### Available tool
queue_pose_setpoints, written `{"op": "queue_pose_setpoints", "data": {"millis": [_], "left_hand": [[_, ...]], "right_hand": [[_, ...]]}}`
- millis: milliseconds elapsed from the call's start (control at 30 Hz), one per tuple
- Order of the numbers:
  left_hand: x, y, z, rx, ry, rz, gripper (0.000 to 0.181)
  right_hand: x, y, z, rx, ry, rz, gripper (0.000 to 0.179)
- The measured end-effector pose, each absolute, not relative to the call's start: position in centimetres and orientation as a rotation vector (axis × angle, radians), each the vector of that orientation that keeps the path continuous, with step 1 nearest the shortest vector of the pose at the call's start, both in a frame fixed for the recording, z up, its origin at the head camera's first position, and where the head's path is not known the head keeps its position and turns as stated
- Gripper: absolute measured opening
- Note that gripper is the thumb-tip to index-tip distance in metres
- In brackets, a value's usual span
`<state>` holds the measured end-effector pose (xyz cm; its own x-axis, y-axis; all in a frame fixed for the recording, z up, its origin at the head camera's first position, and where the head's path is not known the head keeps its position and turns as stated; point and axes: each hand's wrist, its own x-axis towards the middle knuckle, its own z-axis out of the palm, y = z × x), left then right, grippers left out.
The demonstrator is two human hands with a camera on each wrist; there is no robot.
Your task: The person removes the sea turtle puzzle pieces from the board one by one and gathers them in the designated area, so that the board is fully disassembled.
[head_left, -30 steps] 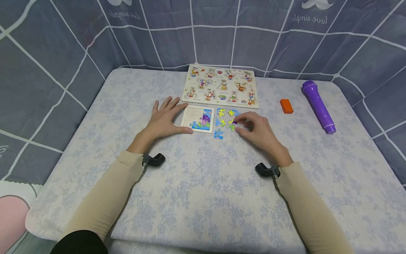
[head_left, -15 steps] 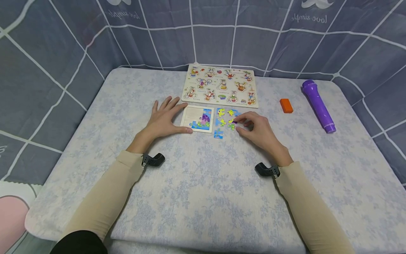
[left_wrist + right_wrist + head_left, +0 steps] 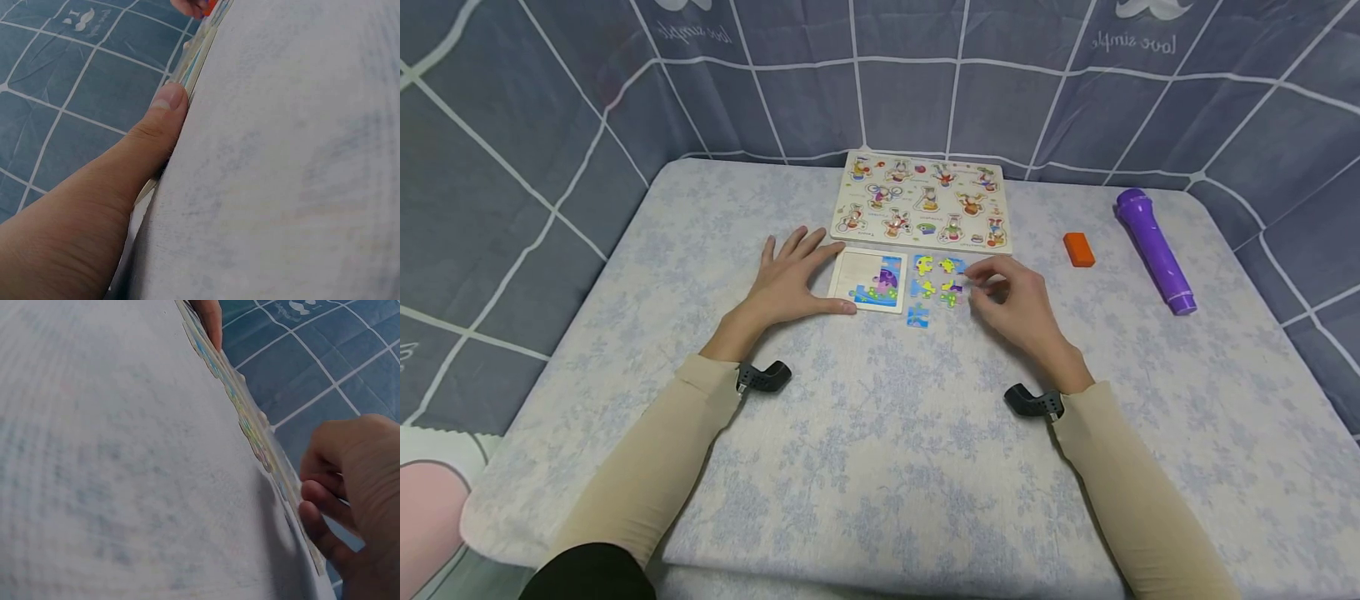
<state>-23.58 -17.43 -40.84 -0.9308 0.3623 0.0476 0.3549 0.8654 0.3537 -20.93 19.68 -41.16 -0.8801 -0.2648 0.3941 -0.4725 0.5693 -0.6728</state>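
Observation:
In the head view my left hand (image 3: 792,285) lies spread at the left side of a small square puzzle tray (image 3: 840,293), its thumb along the near corner. Purple, pink and blue pieces (image 3: 886,282) fill the right side and bottom of the tray; its upper left shows bare wood. Loose jigsaw pieces (image 3: 923,288) in blue, yellow and green lie just right of the tray, with a blue one (image 3: 917,316) nearest me. My right hand (image 3: 1013,302) hovers beside them, fingers loosely bent, thumb and forefinger apart, nothing visible between them. In the left wrist view the thumb (image 3: 153,128) rests at the tray's edge.
Behind the tray lies a large wooden peg puzzle board (image 3: 917,202) with cartoon figures. To the right are an orange block (image 3: 1078,250) and a purple microphone-shaped toy (image 3: 1153,250). A grey checked curtain (image 3: 902,100) closes off the table's back.
My right hand has drawn back slightly to the right from the loose pieces, uncovering the piece with purple on it. The left hand and the tray stay where they were.

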Motion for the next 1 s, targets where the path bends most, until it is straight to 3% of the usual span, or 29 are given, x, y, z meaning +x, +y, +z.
{"op": "queue_pose_setpoints", "data": {"millis": [233,700,1000], "left_hand": [[-23.6,-17.4,-40.8,0.592,3.019,0.561,0.111],[-23.7,-17.6,-41.0,0.587,3.016,0.554,0.111],[-23.6,-17.7,-40.9,0.594,3.008,0.593,0.111]], "right_hand": [[-21.3,18.7,-40.0,0.505,-2.477,1.258,0.022],[-21.5,10.1,-38.7,0.863,-2.675,1.380,0.023],[-21.9,7.8,-39.3,0.873,-2.819,1.350,0.036]]}}
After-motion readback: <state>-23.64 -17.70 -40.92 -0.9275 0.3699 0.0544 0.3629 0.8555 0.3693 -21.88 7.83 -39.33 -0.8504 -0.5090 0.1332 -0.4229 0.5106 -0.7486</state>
